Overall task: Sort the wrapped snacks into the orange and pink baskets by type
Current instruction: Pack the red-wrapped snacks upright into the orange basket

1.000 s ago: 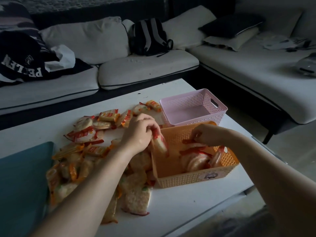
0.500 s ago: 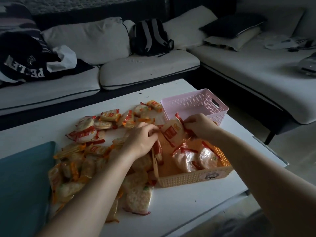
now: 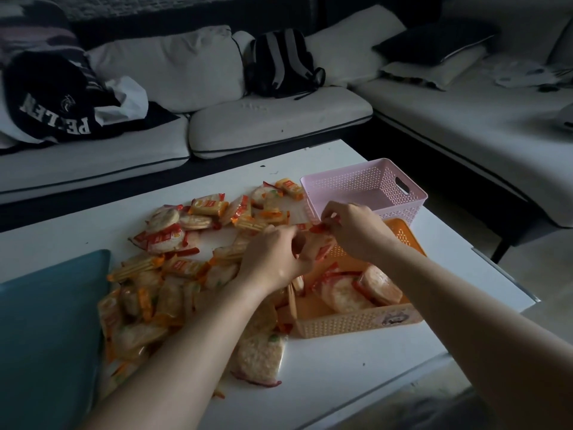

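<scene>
The light is dim, and the red-edged snack (image 3: 322, 245) held between the two hands is mostly covered by them, so its kind is hard to tell. The left hand (image 3: 273, 259) curls its fingers (image 3: 294, 240) round the packet's near side. The right hand (image 3: 356, 232) pinches the red wrapper edge with bent fingers (image 3: 331, 217). The packet sits above the far left corner of the orange basket (image 3: 356, 324), in which several round wrapped snacks (image 3: 347, 294) lie. The pink basket (image 3: 362, 184) stands just behind it. The loose snack pile (image 3: 173, 274) spreads over the white surface (image 3: 341, 383), left of the baskets and partly under the left forearm. A teal cushion (image 3: 46, 336) is cut off at the left edge. Beyond is a pale sofa (image 3: 279, 125) with a backpack (image 3: 282, 63) and a dark lettered garment (image 3: 52, 113).
</scene>
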Motion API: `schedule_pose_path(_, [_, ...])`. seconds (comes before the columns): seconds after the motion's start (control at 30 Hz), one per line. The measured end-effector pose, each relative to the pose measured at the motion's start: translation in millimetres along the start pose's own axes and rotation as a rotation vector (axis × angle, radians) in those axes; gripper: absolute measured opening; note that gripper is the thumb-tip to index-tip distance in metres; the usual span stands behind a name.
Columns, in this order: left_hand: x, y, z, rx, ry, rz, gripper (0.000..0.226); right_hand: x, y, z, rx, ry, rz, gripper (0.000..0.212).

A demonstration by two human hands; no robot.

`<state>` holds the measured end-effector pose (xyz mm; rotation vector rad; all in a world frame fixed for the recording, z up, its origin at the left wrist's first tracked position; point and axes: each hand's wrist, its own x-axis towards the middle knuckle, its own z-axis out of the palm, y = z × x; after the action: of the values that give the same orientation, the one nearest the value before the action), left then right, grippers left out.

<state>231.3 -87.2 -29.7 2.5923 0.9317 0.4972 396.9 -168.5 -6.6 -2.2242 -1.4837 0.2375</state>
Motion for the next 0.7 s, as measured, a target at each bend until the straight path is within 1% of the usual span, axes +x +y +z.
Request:
schedule_pose_path(0.07, [-3.9,-0.7,1.0,0.009,0.024,-0.013,0.027,-0.5,-7.9,1.7,0.158,-0.036,0.104,0.018])
schedule_pose_path(0.1, [-6.0,-2.3,1.9,0.044,0.012,-0.017,0.029,-1.2,-11.6,2.5,0.313,-0.086,0.174,0.018])
schedule_pose_path(0.13, [-7.1,-3.7,3.1,0.103,-0.025,-0.008,0.034,-2.8,-14.3,4.0,0.466,-0.142,0.243,0.019])
schedule_pose_path(0.17, [-7.3,-5.3,4.1,0.167,-0.085,-0.001,0.041,-3.7,-15.3,6.1,0.54,-0.181,0.274,0.021])
schedule_pose_path(0.2, [-6.9,-6.9,4.2,0.198,-0.147,-0.002,0.051,-3.3,-14.3,8.9,0.503,-0.195,0.259,0.025])
schedule_pose_path(0.23, [-6.9,-7.3,3.0,0.181,-0.198,-0.017,0.06,-2.8,-12.3,12.1,0.418,-0.19,0.237,0.03])
schedule_pose_path(0.27, [-6.2,-6.8,0.8,0.132,-0.216,-0.039,0.066,-2.5,-10.5,16.4,0.338,-0.166,0.222,0.033])
schedule_pose_path(0.3, [-5.1,-6.6,-1.4,0.062,-0.193,-0.061,0.069,-2.0,-8.4,21.5,0.314,-0.14,0.22,0.032])
schedule_pose_path(0.37, [-4.3,-8.8,-3.2,-0.083,-0.107,-0.072,0.065,-2.9,-6.7,30.3,0.343,-0.132,0.227,0.024])
schedule_pose_path(0.4, [-4.4,-9.8,-2.9,-0.117,-0.1,-0.049,0.061,-3.6,-6.9,34.2,0.354,-0.163,0.223,0.02])
schedule_pose_path(0.43, [-4.5,-9.9,-2.4,-0.103,-0.127,-0.025,0.058,-3.1,-7.3,36.0,0.379,-0.2,0.216,0.019])
schedule_pose_path(0.5, [-6.3,-8.1,-1.1,-0.001,-0.195,-0.011,0.044,0.7,-3.7,35.9,0.451,-0.239,0.206,0.022])
schedule_pose_path(0.53, [-6.9,-7.9,-0.2,0.045,-0.207,-0.022,0.036,3.3,0.2,31.9,0.412,-0.229,0.178,0.02])
schedule_pose_path(0.57, [-7.2,-7.8,0.3,0.072,-0.204,-0.032,0.03,6.7,6.0,25.9,0.274,-0.228,0.117,0.016])
schedule_pose_path(0.6, [-7.2,-7.7,1.3,0.088,-0.194,-0.039,0.028,7.9,10.8,19.6,0.096,-0.27,0.041,0.014])
schedule_pose_path(0.63, [-7.1,-7.1,1.9,0.103,-0.178,-0.039,0.028,6.4,13.5,14.3,-0.06,-0.367,-0.022,0.019])
schedule_pose_path(0.7, [-5.6,-4.4,1.4,0.13,-0.169,-0.037,0.031,-2.6,13.2,6.8,-0.275,-0.63,-0.085,0.036])
